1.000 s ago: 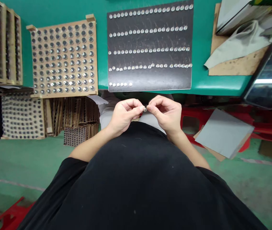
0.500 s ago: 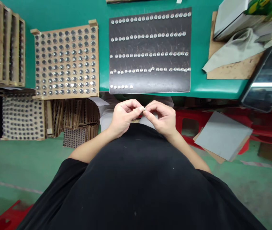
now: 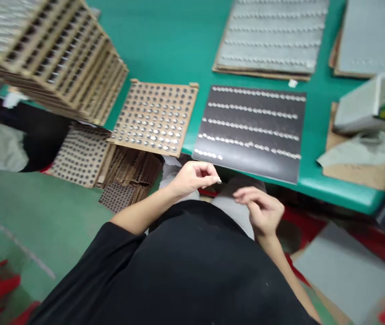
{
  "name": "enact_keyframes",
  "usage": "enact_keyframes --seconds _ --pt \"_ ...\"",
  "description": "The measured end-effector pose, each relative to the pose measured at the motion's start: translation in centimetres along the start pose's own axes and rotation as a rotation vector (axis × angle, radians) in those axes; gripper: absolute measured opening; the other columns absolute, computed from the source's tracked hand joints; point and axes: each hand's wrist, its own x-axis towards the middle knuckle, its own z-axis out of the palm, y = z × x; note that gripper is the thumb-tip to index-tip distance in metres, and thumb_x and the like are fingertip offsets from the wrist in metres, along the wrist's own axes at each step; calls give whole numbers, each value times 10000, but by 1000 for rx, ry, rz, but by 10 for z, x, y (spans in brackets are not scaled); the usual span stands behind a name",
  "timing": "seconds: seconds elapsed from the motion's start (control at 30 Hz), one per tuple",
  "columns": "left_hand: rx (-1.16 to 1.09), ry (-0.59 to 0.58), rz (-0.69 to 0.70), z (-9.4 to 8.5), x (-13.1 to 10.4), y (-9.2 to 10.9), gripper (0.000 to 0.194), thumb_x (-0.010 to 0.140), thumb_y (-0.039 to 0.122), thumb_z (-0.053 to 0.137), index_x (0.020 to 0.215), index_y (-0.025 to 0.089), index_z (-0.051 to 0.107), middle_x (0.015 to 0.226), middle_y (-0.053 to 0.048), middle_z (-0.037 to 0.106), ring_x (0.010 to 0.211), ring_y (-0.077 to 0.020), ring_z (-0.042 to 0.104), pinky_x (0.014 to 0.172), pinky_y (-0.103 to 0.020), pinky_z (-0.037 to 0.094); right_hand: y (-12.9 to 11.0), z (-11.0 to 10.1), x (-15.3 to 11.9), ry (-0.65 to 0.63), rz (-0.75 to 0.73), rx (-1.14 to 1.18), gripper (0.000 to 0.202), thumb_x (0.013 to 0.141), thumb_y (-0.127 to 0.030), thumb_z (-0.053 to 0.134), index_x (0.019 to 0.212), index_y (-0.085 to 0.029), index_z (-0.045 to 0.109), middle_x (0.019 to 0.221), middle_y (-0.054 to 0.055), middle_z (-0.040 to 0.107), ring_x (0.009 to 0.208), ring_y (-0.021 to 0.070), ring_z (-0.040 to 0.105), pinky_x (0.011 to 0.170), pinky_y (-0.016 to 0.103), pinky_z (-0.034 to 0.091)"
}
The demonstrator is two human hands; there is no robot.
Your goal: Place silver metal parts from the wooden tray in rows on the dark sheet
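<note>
My left hand point(image 3: 194, 177) is closed in a pinch over my lap, at the near edge of the green table. Between its thumb and forefinger sits a small shiny metal piece point(image 3: 219, 181), too small to make out fully. My right hand point(image 3: 260, 208) is apart from it, to the right and lower, fingers loosely bent and spread, with nothing visible in them. Just beyond the hands lies a black board point(image 3: 256, 168) bearing rows of small round silvery pieces. To its left, a wooden tray point(image 3: 141, 146) holds rows of dark and silvery round parts.
Stacked wooden trays point(image 3: 77, 67) rise at the left, with more trays point(image 3: 77, 155) below table height. Grey boards point(image 3: 270, 36) with silvery rows lie at the back. A white container point(image 3: 357, 108) and a cloth point(image 3: 362, 153) are at the right. Part of another person point(image 3: 1, 144) shows far left.
My hands have come apart; the right has drawn away to the right, while the left keeps the small metal piece. The view has turned, showing more tray stacks and boards.
</note>
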Motion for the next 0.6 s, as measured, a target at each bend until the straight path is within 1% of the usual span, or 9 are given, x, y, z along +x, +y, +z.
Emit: enact_keyframes --seconds 0.07,0.1,0.2,0.27,0.33,0.43,0.5,0.53,0.6 --pt "133 31 50 -31 3 18 288 601 319 821 583 125 609 576 7 569 498 -51 450 491 -211 347 8 -6 -2 15 21 45 196 777 -146 588 618 -198 691 692 36 720 671 197 683 588 330 534" --pt "202 107 78 -51 5 28 240 616 278 801 590 125 618 582 5 580 509 -56 466 502 -215 360 11 -7 -2 27 31 60 177 777 -168 600 630 -194 696 683 41 712 673 203 677 571 327 523" --pt "439 471 114 -117 14 57 97 666 127 711 610 122 631 561 12 583 520 -64 493 534 -226 394 14 -4 -1 70 79 80 174 788 -200 621 622 -180 670 654 37 675 644 179 648 543 296 500" --pt "613 730 125 -159 24 70 103 704 83 669 613 117 636 573 8 606 557 -70 512 593 -239 434 11 2 0 102 137 106 209 817 -215 603 612 -175 618 653 18 644 578 137 614 513 264 490" --pt "754 873 76 -192 36 77 124 749 87 662 629 104 640 618 -2 642 629 -80 530 682 -261 465 7 9 2 125 194 154 246 863 -265 570 634 -176 557 673 -4 613 516 106 593 467 236 479" --pt "825 915 7 -218 53 81 124 844 195 658 838 73 681 867 -51 704 809 -148 599 830 -336 513 5 17 3 117 228 180 301 924 -372 515 689 -187 489 704 -28 578 493 97 613 413 213 477" --pt "839 919 -24 -224 63 83 299 912 331 594 1108 109 637 1137 -83 657 984 -218 625 883 -400 543 4 18 5 87 193 130 323 944 -409 493 704 -192 479 697 -31 579 516 107 643 439 227 516" --pt "849 940 -34 -225 67 84 336 920 362 580 1155 124 619 1180 -86 633 1032 -236 619 908 -429 540 3 18 6 79 160 91 332 951 -407 486 696 -194 480 678 -29 583 536 116 659 471 240 541" --pt "870 1006 -25 -224 73 87 238 849 292 684 982 95 680 1006 -60 662 978 -218 610 971 -450 494 -1 18 10 75 75 -4 365 964 -370 470 643 -197 485 613 -19 586 577 140 687 532 263 565"
